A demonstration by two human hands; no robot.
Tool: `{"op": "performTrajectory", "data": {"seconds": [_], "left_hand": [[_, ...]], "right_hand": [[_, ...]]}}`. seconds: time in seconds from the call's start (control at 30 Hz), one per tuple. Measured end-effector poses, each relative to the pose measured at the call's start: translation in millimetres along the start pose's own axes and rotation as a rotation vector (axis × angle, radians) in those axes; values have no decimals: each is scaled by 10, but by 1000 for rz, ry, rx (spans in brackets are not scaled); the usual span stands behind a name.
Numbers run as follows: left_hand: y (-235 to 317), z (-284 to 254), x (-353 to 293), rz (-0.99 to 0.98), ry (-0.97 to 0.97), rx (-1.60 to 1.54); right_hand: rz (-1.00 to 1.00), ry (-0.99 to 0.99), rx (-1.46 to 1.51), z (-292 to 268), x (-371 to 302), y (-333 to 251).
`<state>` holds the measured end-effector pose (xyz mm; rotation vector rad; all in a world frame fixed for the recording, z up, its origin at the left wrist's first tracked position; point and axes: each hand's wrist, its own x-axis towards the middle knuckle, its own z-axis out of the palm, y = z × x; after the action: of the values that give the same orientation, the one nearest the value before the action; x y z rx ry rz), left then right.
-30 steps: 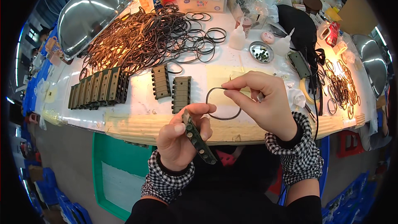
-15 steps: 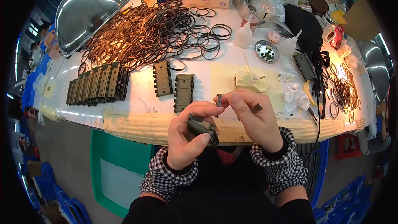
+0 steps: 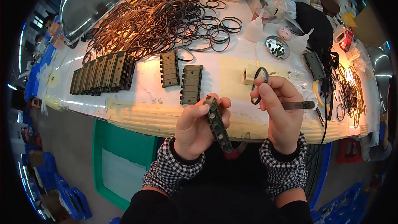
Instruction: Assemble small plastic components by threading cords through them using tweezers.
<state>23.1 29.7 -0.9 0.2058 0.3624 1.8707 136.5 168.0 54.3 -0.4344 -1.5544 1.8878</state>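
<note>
While my left hand (image 3: 195, 130) grips a dark green studded block (image 3: 218, 126) between thumb and fingers, its lower end slanting down over the near edge of the white table (image 3: 145, 89), my right hand (image 3: 284, 118) is raised near it, with a gap between the two. Between right thumb and forefinger I pinch a thin dark loop (image 3: 253, 87) (it hangs nearly edge-on to me), and a flat dark strip (image 3: 302, 105) juts out rightward from that same hand. Beyond my left hand, two olive-brown ribbed blocks (image 3: 192, 85) lie apart from each other. Further left, a row of similar blocks (image 3: 103, 74) leans packed together, just in front of a tangled heap of dark loops (image 3: 149, 25). Past my right hand sit a round metal dish (image 3: 287, 43) of small dark bits and a white squeeze bottle (image 3: 253, 29).
</note>
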Motion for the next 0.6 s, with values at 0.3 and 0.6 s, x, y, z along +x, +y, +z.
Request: {"op": "performTrajectory", "data": {"seconds": [0.3, 0.6], "left_hand": [[-24, 0, 4, -10, -18, -21], [-31, -5, 1, -9, -32, -56]], "right_hand": [[-15, -1, -21, -61, -57, 11], [15, -13, -45, -72, -83, 21]]}}
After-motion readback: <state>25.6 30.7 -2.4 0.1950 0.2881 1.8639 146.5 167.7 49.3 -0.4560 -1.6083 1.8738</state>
